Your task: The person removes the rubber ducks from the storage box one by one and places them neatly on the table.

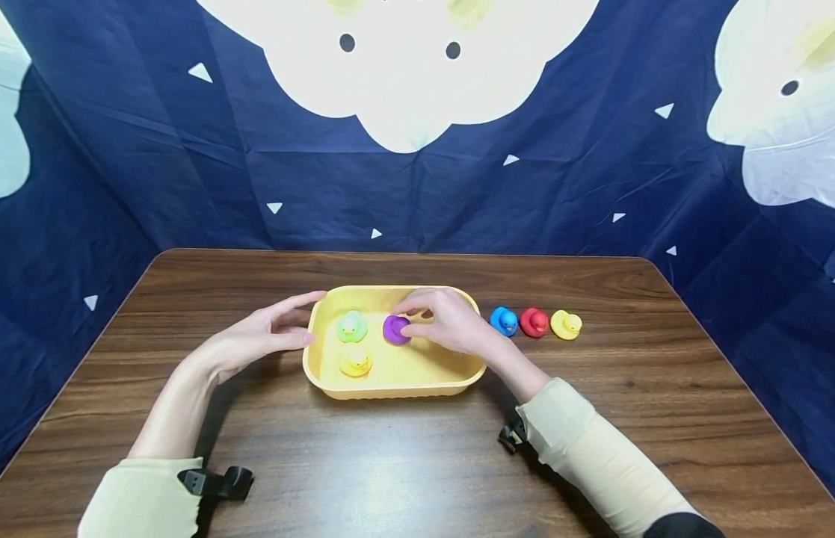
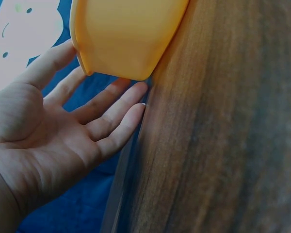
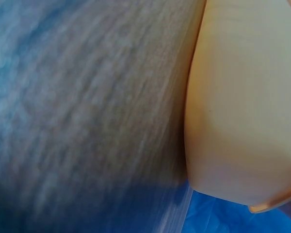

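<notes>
A yellow tub [image 1: 397,391] stands on the wooden table. Inside it on the left are a green duck [image 1: 352,326] and, just nearer, a yellow duck [image 1: 355,360]. The right hand [image 1: 451,321] reaches over the tub's right side and pinches a purple duck [image 1: 395,329] inside the tub. At the tub's left end, the left hand [image 1: 256,334] touches the rim with fingers spread. In the left wrist view the left hand [image 2: 63,121] has its thumb and fingertips against the tub's outer wall [image 2: 128,39]. The right wrist view shows the tub's wall [image 3: 242,107], with the right hand mostly hidden.
To the right of the tub, a blue duck [image 1: 503,321], a red duck [image 1: 534,322] and another yellow duck [image 1: 566,325] stand in a row on the table [image 1: 390,471]. A dark blue cloth [image 1: 417,194] with white clouds hangs behind the table.
</notes>
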Demonstrator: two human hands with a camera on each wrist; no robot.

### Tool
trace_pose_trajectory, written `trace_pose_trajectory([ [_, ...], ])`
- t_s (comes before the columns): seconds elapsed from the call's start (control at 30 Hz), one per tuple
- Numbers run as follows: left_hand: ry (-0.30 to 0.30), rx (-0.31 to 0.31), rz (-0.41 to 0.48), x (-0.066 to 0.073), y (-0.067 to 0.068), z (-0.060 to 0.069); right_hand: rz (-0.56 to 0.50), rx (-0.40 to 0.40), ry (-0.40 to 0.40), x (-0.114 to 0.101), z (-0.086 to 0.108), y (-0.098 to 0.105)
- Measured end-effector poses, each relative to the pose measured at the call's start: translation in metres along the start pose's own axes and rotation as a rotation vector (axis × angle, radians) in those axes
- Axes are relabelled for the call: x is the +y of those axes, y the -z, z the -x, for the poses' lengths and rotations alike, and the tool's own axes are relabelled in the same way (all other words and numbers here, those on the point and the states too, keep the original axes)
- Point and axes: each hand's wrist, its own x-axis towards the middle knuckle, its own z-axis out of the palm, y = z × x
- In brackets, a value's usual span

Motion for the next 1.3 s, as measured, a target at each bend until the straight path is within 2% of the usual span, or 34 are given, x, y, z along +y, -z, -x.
trace_pose_trajectory([
  [0.5, 0.005, 0.004, -0.003, 0.0002, 0.0000, 0.0006, 0.058, -0.035, 0.042, -0.0005, 0.0011, 0.0006],
  [0.7, 0.004, 0.000, 0.005, -0.0004, 0.0001, 0.0004, 0.082, -0.042, 0.027, -0.0004, 0.0004, -0.0004],
  [1.3, 0.015, 0.002, 0.000, 0.0024, -0.0008, 0.0022, 0.079, -0.054, 0.042, -0.0019, 0.0019, 0.0012],
])
